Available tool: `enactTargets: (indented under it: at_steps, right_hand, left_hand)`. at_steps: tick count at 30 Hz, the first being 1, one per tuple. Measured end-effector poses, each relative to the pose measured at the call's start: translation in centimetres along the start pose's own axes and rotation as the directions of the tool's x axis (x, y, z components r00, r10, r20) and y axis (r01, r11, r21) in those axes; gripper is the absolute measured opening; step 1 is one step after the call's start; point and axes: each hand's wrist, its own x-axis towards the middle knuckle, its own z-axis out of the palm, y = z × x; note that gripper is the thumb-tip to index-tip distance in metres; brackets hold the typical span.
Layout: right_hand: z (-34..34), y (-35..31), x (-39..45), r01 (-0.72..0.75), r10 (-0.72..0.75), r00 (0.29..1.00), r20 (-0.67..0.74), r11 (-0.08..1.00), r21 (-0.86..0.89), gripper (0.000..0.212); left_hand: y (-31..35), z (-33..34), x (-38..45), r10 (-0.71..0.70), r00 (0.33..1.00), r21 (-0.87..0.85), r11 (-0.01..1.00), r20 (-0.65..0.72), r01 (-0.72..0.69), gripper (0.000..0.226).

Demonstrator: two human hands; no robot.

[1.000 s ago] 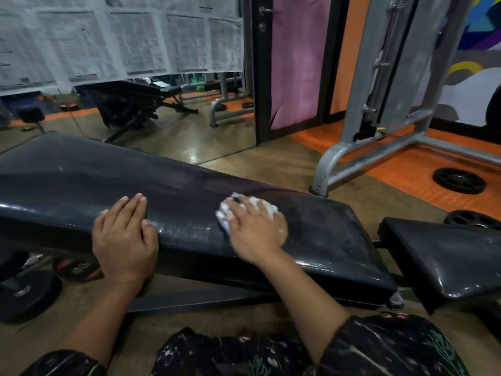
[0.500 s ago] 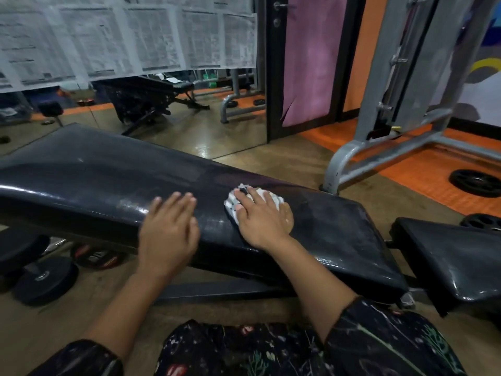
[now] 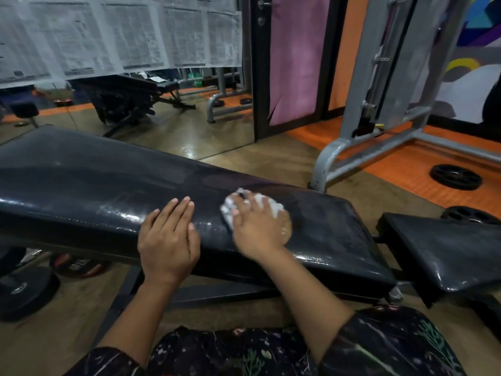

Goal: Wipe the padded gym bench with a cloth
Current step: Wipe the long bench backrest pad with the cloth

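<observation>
The left hand point(image 3: 168, 245) has been slid right along the worktop point(image 3: 81, 185), close beside the right hand point(image 3: 257, 229); its grip lies flat and apart. The cloth point(image 3: 254, 204), soft, light and crumpled, is pressed down under the right grip. The vinyl looks slick. Plates point(image 3: 455, 176) lie beyond, nothing obstructing.

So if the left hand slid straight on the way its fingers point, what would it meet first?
Nothing soon, it seems: the left hand points across the black padded bench, bare to its far edge. The crumpled white cloth lies off to the right.
</observation>
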Motion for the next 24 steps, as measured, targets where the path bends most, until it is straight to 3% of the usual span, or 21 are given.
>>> enactTargets:
  at_steps: [3, 5, 7, 10, 12, 17, 20, 24]
  right_hand:
    - [0.5, -2.5, -4.2, 0.182, -0.182, 0.983, -0.015, 0.982, 0.041, 0.050]
    - [0.5, -0.6, -6.9, 0.275, -0.275, 0.961, -0.042, 0.961, -0.006, 0.048]
    - [0.0, 2.9, -7.6, 0.220, -0.224, 0.972, -0.064, 0.973, -0.071, 0.049]
    - [-1.1, 6.6, -5.1, -0.074, 0.071, 0.996, -0.056, 0.995, -0.062, 0.055]
    - [-1.2, 5.5, -2.5, -0.150, 0.148, 0.988, -0.053, 0.988, -0.045, 0.052]
    - [0.2, -0.7, -3.3, 0.081, -0.081, 0.997, -0.020, 0.996, 0.021, 0.046]
    - [-0.2, 1.2, -6.3, 0.197, -0.196, 0.980, -0.044, 0.980, 0.000, 0.048]
    - [-1.3, 4.6, -4.1, 0.045, -0.046, 0.998, -0.031, 0.998, -0.032, 0.054]
  left_hand:
    - [-0.1, 0.0, -0.1, 0.012, 1.000, 0.009, 1.000, -0.003, -0.012, 0.044]
    - [-0.3, 0.0, -0.1, 0.011, 1.000, 0.010, 1.000, -0.016, -0.011, 0.044]
    - [-0.2, -0.1, -0.2, 0.008, 1.000, 0.007, 1.000, -0.027, -0.007, 0.044]
    - [0.1, -0.2, -0.2, 0.002, 0.999, -0.001, 1.000, -0.037, -0.002, 0.044]
    - [0.3, -0.2, -0.1, -0.006, 0.999, -0.010, 1.000, -0.033, 0.006, 0.044]
    - [0.2, -0.1, -0.1, -0.004, 1.000, 0.006, 1.000, -0.026, 0.004, 0.045]
    - [0.0, -0.1, -0.2, 0.000, 1.000, 0.012, 1.000, -0.025, 0.000, 0.045]
    - [0.2, -0.4, -0.2, -0.017, 1.000, 0.011, 1.000, -0.010, 0.017, 0.045]
